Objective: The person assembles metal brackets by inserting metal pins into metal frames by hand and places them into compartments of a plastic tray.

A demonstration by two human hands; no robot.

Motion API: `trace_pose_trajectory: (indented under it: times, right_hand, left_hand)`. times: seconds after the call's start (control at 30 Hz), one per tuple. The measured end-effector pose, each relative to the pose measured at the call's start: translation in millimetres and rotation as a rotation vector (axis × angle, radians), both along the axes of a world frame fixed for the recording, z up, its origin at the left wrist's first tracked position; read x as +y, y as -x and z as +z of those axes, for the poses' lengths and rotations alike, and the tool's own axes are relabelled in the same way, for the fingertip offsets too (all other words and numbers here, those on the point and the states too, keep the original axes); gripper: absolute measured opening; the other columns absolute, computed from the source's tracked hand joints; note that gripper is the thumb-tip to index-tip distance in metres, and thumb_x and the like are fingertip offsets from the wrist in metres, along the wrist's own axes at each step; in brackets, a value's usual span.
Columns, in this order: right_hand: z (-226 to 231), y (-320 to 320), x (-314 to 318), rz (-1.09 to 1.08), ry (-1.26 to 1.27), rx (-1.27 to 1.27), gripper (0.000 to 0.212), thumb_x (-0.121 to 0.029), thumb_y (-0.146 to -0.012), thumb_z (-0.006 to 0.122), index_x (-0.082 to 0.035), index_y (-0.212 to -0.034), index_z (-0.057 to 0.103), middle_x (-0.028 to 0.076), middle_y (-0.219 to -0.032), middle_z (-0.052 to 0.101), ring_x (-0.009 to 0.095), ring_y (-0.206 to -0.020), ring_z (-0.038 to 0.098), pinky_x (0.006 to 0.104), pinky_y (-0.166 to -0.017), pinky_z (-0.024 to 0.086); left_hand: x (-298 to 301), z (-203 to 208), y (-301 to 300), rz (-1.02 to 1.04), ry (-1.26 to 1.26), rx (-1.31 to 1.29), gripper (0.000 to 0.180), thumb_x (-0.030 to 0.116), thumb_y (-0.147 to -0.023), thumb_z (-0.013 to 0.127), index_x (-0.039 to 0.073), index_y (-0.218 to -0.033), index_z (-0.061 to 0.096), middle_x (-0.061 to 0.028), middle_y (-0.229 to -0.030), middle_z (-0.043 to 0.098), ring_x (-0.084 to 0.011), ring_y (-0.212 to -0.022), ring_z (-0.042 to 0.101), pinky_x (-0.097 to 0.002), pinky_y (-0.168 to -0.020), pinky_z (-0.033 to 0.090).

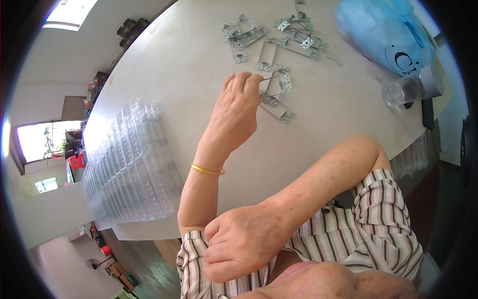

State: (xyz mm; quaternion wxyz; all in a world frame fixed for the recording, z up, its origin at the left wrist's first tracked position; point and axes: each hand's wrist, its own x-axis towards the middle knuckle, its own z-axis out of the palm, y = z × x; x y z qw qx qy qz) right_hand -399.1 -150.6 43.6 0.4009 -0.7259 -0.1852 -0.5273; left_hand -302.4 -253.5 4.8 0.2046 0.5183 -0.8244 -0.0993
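Note:
My left hand (235, 112), with a yellow bangle at its wrist, reaches out over the table. Its fingers are closed on the near end of a thin metal bracket (273, 101), and the fingertips are partly hidden behind the hand. Beyond it lies a loose heap of similar metal brackets (298, 40), long strips with punched end plates. My right hand (249, 244) crosses in front of my body and rests closed against the striped left sleeve (191, 256). Its fingertips are out of sight, so whether they grip the cloth cannot be made out.
A stack of clear plastic trays (132, 164) stands on the left side of the white table (194, 55). At the far right are a blue plastic bag (383, 30) and a clear jar (403, 90) lying on its side. More clear trays (412, 157) show below the right edge.

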Motion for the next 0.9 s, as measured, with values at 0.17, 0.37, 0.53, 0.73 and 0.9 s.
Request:
trace_pose_trajectory:
  times: [0.17,0.37,0.53,0.73,0.9]
  right_hand:
    - [0,-1,-3,0.015,-0.038,0.017,0.006,-0.005,-0.085,0.060,-0.001,-0.090,0.058,0.000,-0.064,0.045,0.015,-0.052,0.047,0.0280,-0.054,0.040]
    - [1,5,-15,0.014,-0.020,0.275,0.018,-0.009,-0.080,0.064,-0.007,-0.098,0.061,0.001,-0.066,0.054,0.020,-0.057,0.059,0.0324,-0.061,0.048]
    - [-6,-4,-23,-0.009,-0.047,0.362,0.019,-0.007,-0.087,0.066,-0.010,-0.105,0.067,-0.002,-0.061,0.047,0.013,-0.051,0.048,0.0284,-0.050,0.040]
    - [-17,-18,-41,-0.152,-0.181,0.443,0.023,-0.008,-0.091,0.072,-0.007,-0.113,0.067,0.006,-0.082,0.066,0.021,-0.065,0.061,0.0295,-0.057,0.045]
    - [-28,-16,-70,-0.193,-0.401,0.598,0.021,-0.004,-0.097,0.064,-0.006,-0.119,0.063,0.007,-0.087,0.069,0.017,-0.071,0.066,0.0285,-0.063,0.049]
  left_hand:
    - [38,-1,-29,0.061,-0.512,0.773,0.040,0.004,-0.092,0.057,-0.004,-0.131,0.056,-0.0117,-0.107,0.061,-0.0238,-0.101,0.060,-0.0364,-0.090,0.048]
    - [68,-34,-70,0.064,-0.840,1.585,0.047,0.020,-0.093,0.047,-0.009,-0.127,0.061,-0.0128,-0.101,0.065,-0.0193,-0.080,0.058,-0.0283,-0.065,0.043]
    - [84,-29,-77,0.175,-0.793,1.622,0.046,0.022,-0.095,0.044,-0.009,-0.123,0.064,-0.0110,-0.096,0.065,-0.0171,-0.079,0.057,-0.0266,-0.060,0.041]
    - [95,-33,-76,0.321,-0.773,1.703,0.046,0.027,-0.102,0.042,-0.005,-0.125,0.066,-0.0116,-0.096,0.068,-0.0157,-0.077,0.054,-0.0290,-0.067,0.045]
    - [102,-64,-85,0.202,-0.662,1.848,0.048,0.029,-0.106,0.040,-0.007,-0.126,0.064,-0.0114,-0.099,0.065,-0.0182,-0.089,0.060,-0.0314,-0.078,0.051]
